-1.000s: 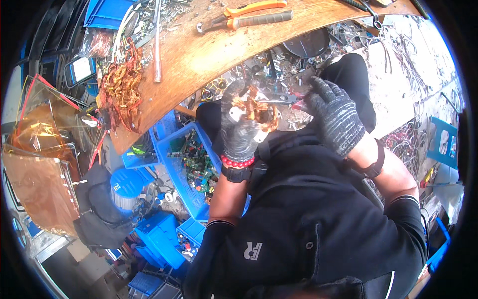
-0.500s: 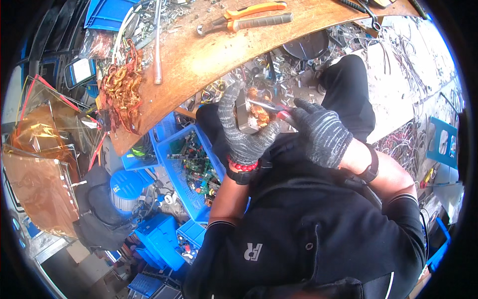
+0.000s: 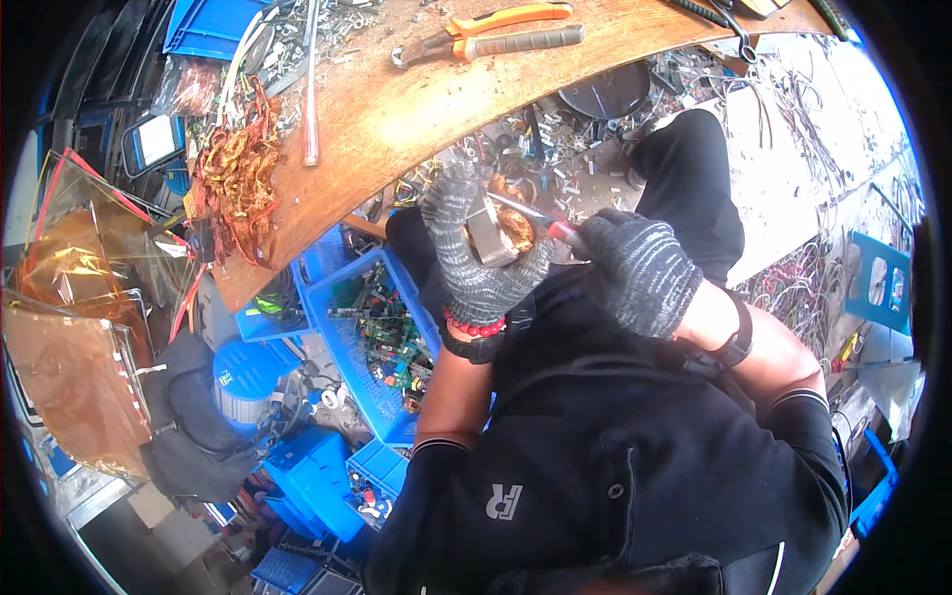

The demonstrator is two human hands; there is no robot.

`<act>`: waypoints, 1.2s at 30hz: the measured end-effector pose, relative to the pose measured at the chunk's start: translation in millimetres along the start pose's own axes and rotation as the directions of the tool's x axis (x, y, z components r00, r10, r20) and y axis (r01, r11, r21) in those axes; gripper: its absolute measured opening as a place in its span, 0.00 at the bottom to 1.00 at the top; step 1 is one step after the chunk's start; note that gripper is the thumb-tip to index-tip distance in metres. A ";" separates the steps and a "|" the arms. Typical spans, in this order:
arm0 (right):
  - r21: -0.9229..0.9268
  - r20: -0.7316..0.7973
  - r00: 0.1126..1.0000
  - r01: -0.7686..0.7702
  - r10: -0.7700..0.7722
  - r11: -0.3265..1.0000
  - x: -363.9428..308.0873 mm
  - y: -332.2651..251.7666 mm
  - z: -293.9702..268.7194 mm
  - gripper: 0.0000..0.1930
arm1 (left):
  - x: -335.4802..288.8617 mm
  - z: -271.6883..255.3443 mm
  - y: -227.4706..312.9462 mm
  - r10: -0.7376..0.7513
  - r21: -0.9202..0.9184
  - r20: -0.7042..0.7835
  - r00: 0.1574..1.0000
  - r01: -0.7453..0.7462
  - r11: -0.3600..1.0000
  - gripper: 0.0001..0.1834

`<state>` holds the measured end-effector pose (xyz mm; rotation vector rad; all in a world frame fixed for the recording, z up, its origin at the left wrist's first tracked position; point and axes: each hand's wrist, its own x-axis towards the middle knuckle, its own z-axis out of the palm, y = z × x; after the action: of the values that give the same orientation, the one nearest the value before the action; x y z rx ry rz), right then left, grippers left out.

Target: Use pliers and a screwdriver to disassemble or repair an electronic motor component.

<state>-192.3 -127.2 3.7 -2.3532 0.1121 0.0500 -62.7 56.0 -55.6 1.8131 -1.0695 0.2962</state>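
Copper-wound core (image 3: 501, 232) in left hand (image 3: 486, 289), near wooden table (image 3: 397, 129); littered floor (image 3: 605, 186).

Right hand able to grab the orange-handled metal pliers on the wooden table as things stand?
Probably not: the grey-gloved right hand is gripping a red-handled metal tool. Nothing covers the pliers, so, once emptied, it might manage.

1. Pliers (image 3: 496, 44) are lying on the bench (image 3: 347, 188), wire heap (image 3: 238, 169) sitting off left of them.
2. Circuit boards (image 3: 397, 342) are sitting in the crate (image 3: 382, 412).
3. Block's (image 3: 488, 238) sitting in the left hand (image 3: 483, 288).
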 end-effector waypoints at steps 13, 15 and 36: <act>0.881 0.285 0.958 -0.280 0.044 0.382 1.5 14.1 18.5 0.12 | 2.2 -17.2 8.7 -0.025 -0.040 -0.027 0.999 0.024 0.999 0.60; 0.841 0.476 0.874 -0.485 0.096 0.239 -1.0 18.1 16.4 0.13 | 3.8 -17.8 9.5 -0.017 -0.034 -0.026 1.000 0.016 0.999 0.60; -0.429 -0.365 0.899 0.068 -0.242 0.901 5.6 43.7 -1.0 0.25 | -23.2 -23.1 -3.0 -0.343 -0.659 0.593 0.729 0.195 -0.727 0.28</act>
<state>-190.9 -159.0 -26.7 -2.7499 0.1217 -0.5599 -68.2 88.1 -60.0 0.0287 0.0591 -0.9935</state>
